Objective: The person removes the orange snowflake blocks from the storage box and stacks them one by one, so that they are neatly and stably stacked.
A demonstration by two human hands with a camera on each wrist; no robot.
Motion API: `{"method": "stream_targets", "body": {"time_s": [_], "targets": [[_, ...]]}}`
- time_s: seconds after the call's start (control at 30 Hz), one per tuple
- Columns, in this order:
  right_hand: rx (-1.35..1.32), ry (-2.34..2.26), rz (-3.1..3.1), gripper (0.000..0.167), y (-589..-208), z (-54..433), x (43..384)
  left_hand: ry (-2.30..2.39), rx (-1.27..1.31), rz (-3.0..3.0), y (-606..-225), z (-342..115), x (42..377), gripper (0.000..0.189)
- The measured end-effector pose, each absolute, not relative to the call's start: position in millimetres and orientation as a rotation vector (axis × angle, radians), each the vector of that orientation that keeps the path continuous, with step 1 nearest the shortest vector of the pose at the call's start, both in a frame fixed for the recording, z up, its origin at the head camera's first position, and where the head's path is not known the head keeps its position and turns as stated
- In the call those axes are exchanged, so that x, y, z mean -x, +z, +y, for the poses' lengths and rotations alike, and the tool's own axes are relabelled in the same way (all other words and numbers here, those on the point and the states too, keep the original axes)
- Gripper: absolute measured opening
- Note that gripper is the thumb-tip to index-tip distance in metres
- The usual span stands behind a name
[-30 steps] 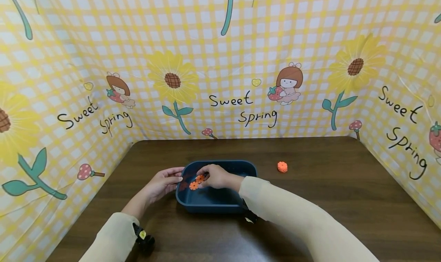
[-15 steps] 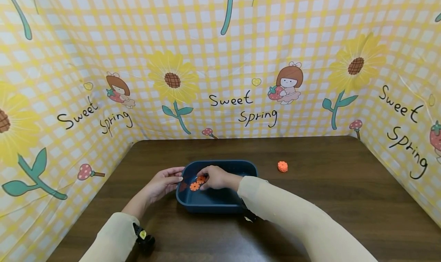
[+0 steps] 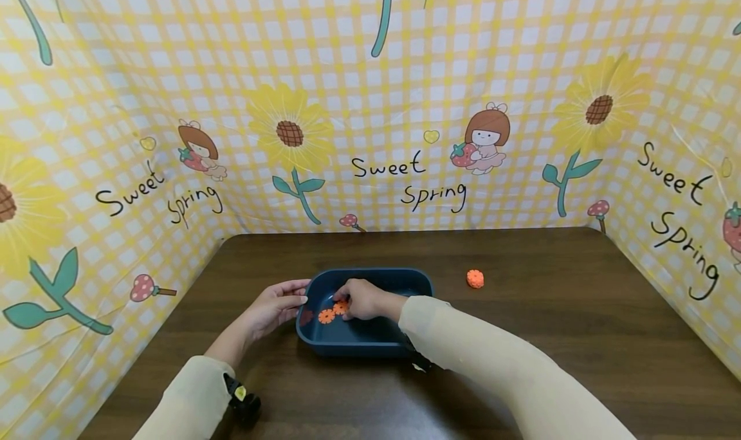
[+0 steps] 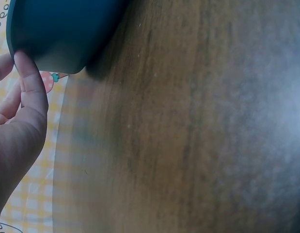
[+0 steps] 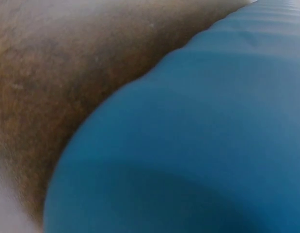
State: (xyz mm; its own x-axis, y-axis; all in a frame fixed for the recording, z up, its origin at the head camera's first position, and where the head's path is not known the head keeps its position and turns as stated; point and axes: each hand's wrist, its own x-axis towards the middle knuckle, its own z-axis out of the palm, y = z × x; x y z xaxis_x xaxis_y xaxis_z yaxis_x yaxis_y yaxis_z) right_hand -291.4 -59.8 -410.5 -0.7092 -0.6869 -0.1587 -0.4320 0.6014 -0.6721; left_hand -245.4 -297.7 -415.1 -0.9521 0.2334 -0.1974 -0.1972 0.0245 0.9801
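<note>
A dark blue plastic bin stands on the table. At its left end my left hand pinches the rim between thumb and fingers; the left wrist view shows the thumb against the wall. My right hand reaches down inside the bin, fingers curled, thumb and forefinger at an orange flower-shaped piece. Another orange flower-shaped piece lies just left of it. The palm side of the right hand is hidden. In the right wrist view the bin's outer wall fills most of the picture.
On the brown wooden table, right of the bin, sits a small stack of orange flower-shaped pieces. A yellow checked cloth hangs around the back and sides. The right forearm crosses the bin's right end.
My right hand has shifted slightly right and toward the near side inside the bin, its fingers curling more. The orange pieces there have moved a little the same way. My left hand stays on the rim.
</note>
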Motion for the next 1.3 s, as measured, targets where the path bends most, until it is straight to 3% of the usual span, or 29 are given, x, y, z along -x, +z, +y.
{"method": "stream_targets", "body": {"time_s": [1.3], "targets": [[0.951, -0.772, 2.483, 0.019, -413.6, -58.3, 292.6, 1.978, -0.031, 2.048, -415.7, -296.6, 244.9, 0.051]]}}
